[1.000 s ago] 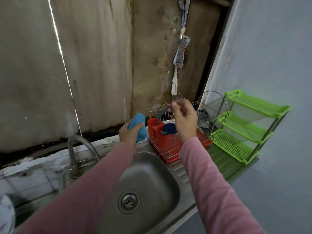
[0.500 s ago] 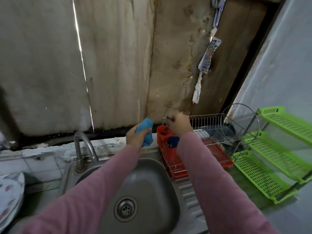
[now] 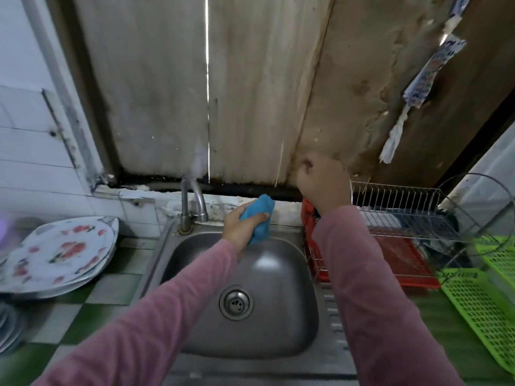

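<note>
Raised from the rack [image 3: 395, 188], right hand [image 3: 323, 185] is fisted; left hand [image 3: 242, 228] grips crumpled blue cloth [image 3: 258, 214].

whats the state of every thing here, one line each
left grip, holds the blue cloth
blue cloth, bunched, above the sink's back rim
right grip, fingers curled, above the red holder; what it holds is hidden
tap, flow too blurred to tell
sink, strainer seated in drain
plates, stacked left of sink
dish rack, upright on red tray
</note>
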`<state>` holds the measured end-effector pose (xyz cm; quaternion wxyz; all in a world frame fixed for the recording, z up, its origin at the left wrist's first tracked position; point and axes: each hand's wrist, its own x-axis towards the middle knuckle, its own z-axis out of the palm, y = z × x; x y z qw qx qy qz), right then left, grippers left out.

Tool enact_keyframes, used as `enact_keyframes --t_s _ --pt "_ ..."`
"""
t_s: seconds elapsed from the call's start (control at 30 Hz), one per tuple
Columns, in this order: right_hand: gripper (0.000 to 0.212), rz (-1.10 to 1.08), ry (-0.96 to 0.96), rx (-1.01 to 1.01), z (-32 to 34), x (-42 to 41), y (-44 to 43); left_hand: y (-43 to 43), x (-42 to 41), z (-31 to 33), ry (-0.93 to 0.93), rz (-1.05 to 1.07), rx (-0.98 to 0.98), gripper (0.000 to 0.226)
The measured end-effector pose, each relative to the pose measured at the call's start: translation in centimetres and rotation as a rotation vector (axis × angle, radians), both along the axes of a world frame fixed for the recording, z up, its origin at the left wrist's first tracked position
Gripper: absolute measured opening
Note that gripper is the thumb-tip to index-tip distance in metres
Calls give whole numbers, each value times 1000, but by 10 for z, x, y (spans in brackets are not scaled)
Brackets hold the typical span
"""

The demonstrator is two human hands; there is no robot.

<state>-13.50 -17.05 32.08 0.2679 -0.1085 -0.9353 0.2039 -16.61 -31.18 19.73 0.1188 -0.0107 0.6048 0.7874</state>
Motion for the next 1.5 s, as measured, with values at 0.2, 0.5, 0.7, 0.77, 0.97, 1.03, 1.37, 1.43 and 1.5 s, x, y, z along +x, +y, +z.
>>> enact_keyframes --t_s 0.2,0.5,0.7,0.77,0.97,1.03,1.37,1.43,1.5 --pt "19 234 110 -160 -45 6 -70 -60 31 -20 -8 50 -13 33" --pt "25 466 -128 -333 -140 23 -193 -191 68 -62 -93 311 -15 23" --pt "28 534 -350 -431 -179 40 -302 -309 96 -83 -139 452 -36 20" --pt "26 520 -396 -471 -191 48 -342 -353 105 -89 -152 500 -48 27" --pt "26 473 -545 -588 -226 66 -451 -476 130 -108 -208 587 -92 39" --pt "25 457 -602 -606 -236 68 -473 -505 136 -113 -222 620 -92 38" --pt "34 365 -742 -605 -273 25 -535 -589 102 -132 -323 727 -79 40" --pt "36 354 -757 -604 -278 8 -543 -598 87 -136 -338 727 -98 42" --pt "37 356 -798 -608 -282 -9 -552 -605 72 -138 -346 724 -108 38"
